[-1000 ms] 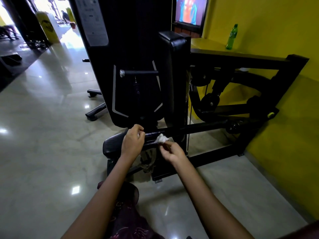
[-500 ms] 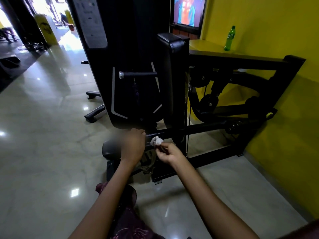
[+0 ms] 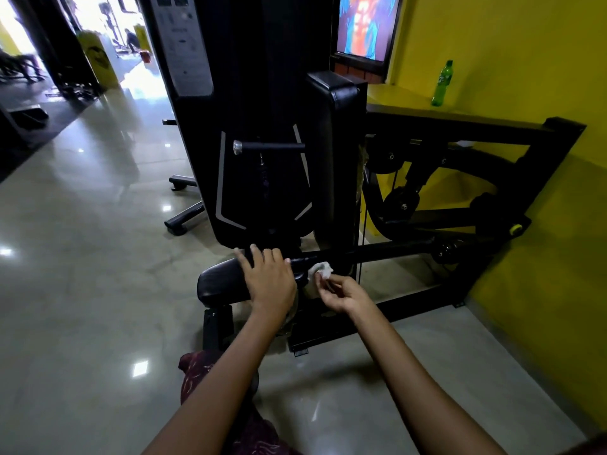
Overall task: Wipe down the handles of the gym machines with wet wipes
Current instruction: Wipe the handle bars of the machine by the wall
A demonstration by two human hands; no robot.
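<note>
Mid-wipe on low machine bar (image 3: pixel 377 252): right hand (image 3: pixel 341 292) pinching wadded wet wipe (image 3: pixel 322 269); left hand (image 3: pixel 269 279), fingers spread, resting on seat pad (image 3: pixel 223 284) at 9 o'clock; next, likely rub along bar toward 3 o'clock

Left hand (image 3: pixel 267 280): extended forward, fingers straight and spread, palm down. Right hand (image 3: pixel 341 293): just beside it, fingers curled, pinching a wet wipe (image 3: pixel 322 269).

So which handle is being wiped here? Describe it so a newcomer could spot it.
Start at the tall black upright pad. Below it a low black bar runs right toward the yellow wall. The right hand presses a white wipe against it, unlike the untouched chrome-capped handle higher up.
</note>
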